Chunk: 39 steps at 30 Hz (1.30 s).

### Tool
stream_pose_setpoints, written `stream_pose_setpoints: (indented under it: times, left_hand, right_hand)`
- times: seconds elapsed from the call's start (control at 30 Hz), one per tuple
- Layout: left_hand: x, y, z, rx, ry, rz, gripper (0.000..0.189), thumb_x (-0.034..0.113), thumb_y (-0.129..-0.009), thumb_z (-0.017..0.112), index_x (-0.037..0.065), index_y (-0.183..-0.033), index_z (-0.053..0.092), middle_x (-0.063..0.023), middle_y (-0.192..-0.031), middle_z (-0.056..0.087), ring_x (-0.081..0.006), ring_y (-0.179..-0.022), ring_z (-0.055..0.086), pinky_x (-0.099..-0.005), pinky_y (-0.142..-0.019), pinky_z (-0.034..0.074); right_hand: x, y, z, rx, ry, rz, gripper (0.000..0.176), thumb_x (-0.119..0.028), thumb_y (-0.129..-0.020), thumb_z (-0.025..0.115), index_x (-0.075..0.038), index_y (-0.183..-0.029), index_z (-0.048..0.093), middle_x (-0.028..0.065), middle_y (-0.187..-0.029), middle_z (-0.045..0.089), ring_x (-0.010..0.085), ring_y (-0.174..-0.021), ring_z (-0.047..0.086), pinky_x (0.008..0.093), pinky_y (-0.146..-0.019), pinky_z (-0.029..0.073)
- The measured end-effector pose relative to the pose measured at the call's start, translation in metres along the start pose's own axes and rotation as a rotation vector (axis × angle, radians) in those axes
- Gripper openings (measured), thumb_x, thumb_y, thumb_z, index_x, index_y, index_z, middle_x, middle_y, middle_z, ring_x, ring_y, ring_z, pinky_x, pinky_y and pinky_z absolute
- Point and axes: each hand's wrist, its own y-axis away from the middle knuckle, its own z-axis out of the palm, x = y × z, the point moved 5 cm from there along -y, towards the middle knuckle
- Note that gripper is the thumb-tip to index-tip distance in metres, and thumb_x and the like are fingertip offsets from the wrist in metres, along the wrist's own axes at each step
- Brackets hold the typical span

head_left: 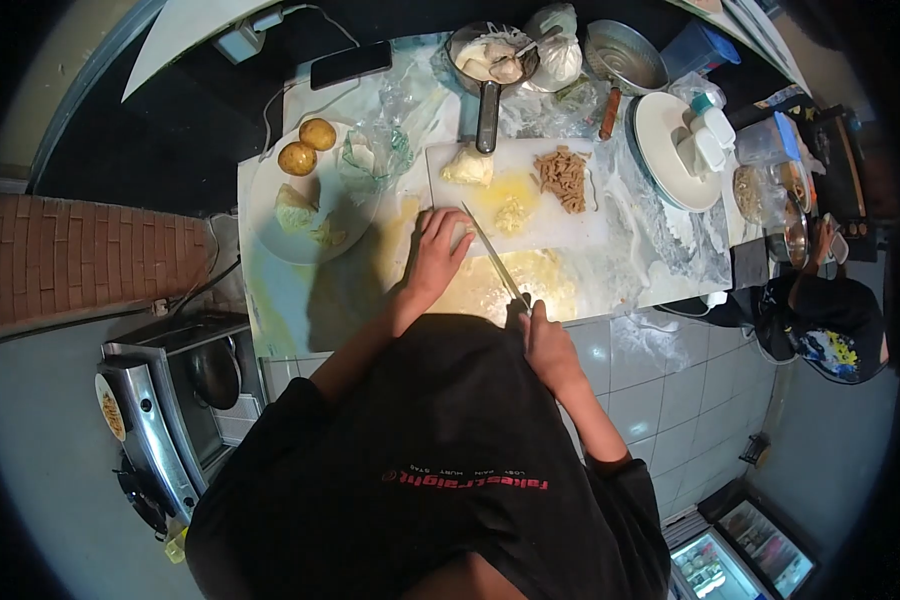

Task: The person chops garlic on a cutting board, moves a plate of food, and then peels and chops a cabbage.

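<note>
My left hand (pixel 438 245) presses its curled fingers on a pale piece of food (pixel 461 234) at the left edge of the white cutting board (pixel 580 235); its kind I cannot tell. In my right hand (pixel 548 348) is the handle of a knife (pixel 500 258). Its long blade slants up and left across the board's front edge, with the tip beside my left fingertips. Small pale yellow chopped bits (pixel 512 215) lie right of the blade. Behind them sit a larger pale yellow chunk (pixel 468 166) and a heap of brown strips (pixel 562 180).
On the left, a plate (pixel 270 235) holds potatoes (pixel 297 158) and cabbage pieces (pixel 295 215). A saucepan (pixel 487 105) points its handle at the board. Behind are a phone (pixel 351 65) and a metal pan (pixel 625 58). Plates (pixel 660 150) stand right; another person (pixel 825 310) is beyond.
</note>
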Motion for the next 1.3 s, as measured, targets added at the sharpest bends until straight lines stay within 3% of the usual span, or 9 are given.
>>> stream_pose_setpoints:
  times: [0.07,0.27,0.67,1.0,1.13,1.3]
  left_hand:
    - [0.009,-0.004,-0.010,0.107,-0.133,0.020,0.027,0.004,-0.079,0.075,0.005,-0.103,0.062,-0.0097,-0.099,0.061,-0.0306,-0.099,0.054,-0.0408,-0.087,0.045]
    - [-0.002,-0.003,-0.008,0.071,-0.103,-0.007,0.016,0.004,-0.077,0.076,0.004,-0.091,0.069,-0.0079,-0.097,0.062,-0.0296,-0.097,0.055,-0.0398,-0.084,0.045]
    - [0.001,-0.007,-0.013,0.007,-0.083,0.068,0.014,0.002,-0.080,0.074,0.003,-0.092,0.068,-0.0092,-0.097,0.065,-0.0298,-0.094,0.059,-0.0386,-0.083,0.048]
    - [-0.008,-0.008,-0.012,0.065,-0.085,-0.010,0.021,0.000,-0.082,0.070,0.004,-0.101,0.062,-0.0122,-0.097,0.063,-0.0341,-0.095,0.058,-0.0410,-0.084,0.047]
    - [0.006,-0.011,-0.020,0.031,-0.189,0.005,0.028,0.007,-0.081,0.073,0.007,-0.106,0.061,-0.0121,-0.109,0.058,-0.0336,-0.103,0.055,-0.0424,-0.089,0.045]
    - [0.029,-0.015,-0.018,-0.008,-0.330,0.031,0.040,0.021,-0.078,0.079,0.009,-0.111,0.061,-0.0108,-0.115,0.054,-0.0328,-0.111,0.050,-0.0429,-0.095,0.041]
  right_hand:
    - [-0.002,0.001,-0.005,-0.016,-0.021,0.002,0.030,-0.027,-0.104,0.046,0.002,-0.109,0.045,0.0312,-0.074,0.065,0.0523,-0.073,0.063,0.0594,-0.063,0.051]
    - [-0.011,-0.001,-0.006,-0.020,-0.078,0.009,0.030,-0.027,-0.104,0.045,0.003,-0.105,0.045,0.0330,-0.072,0.062,0.0547,-0.073,0.061,0.0610,-0.063,0.049]
    - [-0.017,-0.036,0.000,0.041,-0.094,-0.048,0.033,-0.029,-0.105,0.045,0.004,-0.111,0.046,0.0336,-0.072,0.062,0.0534,-0.072,0.062,0.0605,-0.062,0.049]
    - [0.003,-0.005,-0.008,-0.008,-0.131,-0.070,0.030,-0.026,-0.104,0.047,0.003,-0.111,0.047,0.0322,-0.071,0.062,0.0534,-0.071,0.060,0.0601,-0.061,0.048]
    - [-0.006,0.001,-0.024,0.041,-0.260,-0.011,0.031,-0.026,-0.104,0.048,0.005,-0.103,0.051,0.0315,-0.070,0.059,0.0524,-0.074,0.059,0.0563,-0.062,0.043]
    - [-0.002,0.002,-0.038,0.020,-0.332,0.046,0.033,-0.027,-0.104,0.048,0.005,-0.107,0.054,0.0297,-0.071,0.059,0.0510,-0.073,0.058,0.0511,-0.063,0.044]
